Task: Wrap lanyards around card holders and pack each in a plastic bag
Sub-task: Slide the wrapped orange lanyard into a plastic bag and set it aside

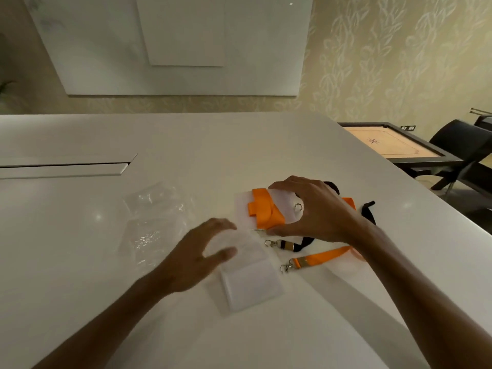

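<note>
Right hand (pixel 316 209) arches over the far end of a card holder (pixel 243 206) already wound with an orange lanyard (pixel 262 211), fingers and thumb curled round its edges, gripping it on the white table (pixel 80 288).

Left hand (pixel 198 258) hovers spread and empty, motion-blurred, over a bare card holder (pixel 253 286) lying just toward the person from the wrapped one.

Plastic bags (pixel 151 222) lie in a loose clear pile to the left, just beside the left hand, well apart from the right. Wrapped holder's long axis runs roughly left-right, its free end toward the bags.

Judgement: left hand is nearer to fetch a bag.

Loose orange lanyard (pixel 319 258) and black lanyard (pixel 300 245) sit under the right wrist.
</note>
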A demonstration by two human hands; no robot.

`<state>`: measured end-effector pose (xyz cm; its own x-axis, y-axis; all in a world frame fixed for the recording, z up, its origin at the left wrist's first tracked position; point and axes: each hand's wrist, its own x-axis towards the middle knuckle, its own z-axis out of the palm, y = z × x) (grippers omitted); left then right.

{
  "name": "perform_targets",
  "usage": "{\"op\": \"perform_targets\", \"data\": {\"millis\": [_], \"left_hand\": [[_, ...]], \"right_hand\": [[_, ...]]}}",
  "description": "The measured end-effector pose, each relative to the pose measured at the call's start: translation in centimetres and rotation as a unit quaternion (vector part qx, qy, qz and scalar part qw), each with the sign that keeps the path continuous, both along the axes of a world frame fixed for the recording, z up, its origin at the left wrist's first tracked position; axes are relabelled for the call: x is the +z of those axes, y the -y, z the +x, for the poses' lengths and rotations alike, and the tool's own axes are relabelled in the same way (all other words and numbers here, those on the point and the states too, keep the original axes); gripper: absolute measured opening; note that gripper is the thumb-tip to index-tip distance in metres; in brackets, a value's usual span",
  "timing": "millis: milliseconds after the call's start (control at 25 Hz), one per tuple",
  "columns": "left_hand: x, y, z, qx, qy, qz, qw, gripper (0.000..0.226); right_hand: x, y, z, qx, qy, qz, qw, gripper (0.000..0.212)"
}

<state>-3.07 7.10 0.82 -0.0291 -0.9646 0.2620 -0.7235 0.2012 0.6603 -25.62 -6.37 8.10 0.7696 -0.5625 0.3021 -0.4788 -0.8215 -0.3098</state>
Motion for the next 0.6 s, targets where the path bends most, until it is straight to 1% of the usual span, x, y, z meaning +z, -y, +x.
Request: {"op": "perform_targets", "data": {"millis": [120,160,200,320,400,520,600], "left_hand": [[-1.6,-1.0,-1.6,-0.057,0.169,0.052,0.983,0.067],[-2.0,-1.0,-1.9,-0.057,0.209,0.060,0.974,0.074],[-2.0,-1.0,-2.2,-0.050,0.231,0.072,0.969,0.079],[-1.9,-0.7,-2.5,-0.032,0.232,0.107,0.966,0.078],[-2.4,-0.1,-2.2,-0.036,0.227,0.098,0.968,0.074],[-3.6,1.4,-0.8,-0.043,0.254,0.087,0.962,0.078],[-4.0,2.4,-0.1,-0.045,0.256,0.081,0.962,0.077]], "right_hand": [[-1.0,-0.4,-0.9,-0.014,-0.009,0.010,1.000,0.088],[-1.3,-0.6,-1.1,-0.017,-0.009,0.020,1.000,0.089],[-1.7,-0.8,-1.2,-0.019,-0.006,0.032,0.999,0.089],[-3.1,-1.1,-1.5,-0.028,-0.002,0.056,0.998,0.091],[-3.9,-1.2,-1.7,-0.032,0.000,0.068,0.997,0.092],[-4.5,-1.0,-1.8,-0.035,0.005,0.089,0.995,0.093],[-4.7,-0.9,-1.7,-0.031,-0.001,0.097,0.995,0.094]]}}
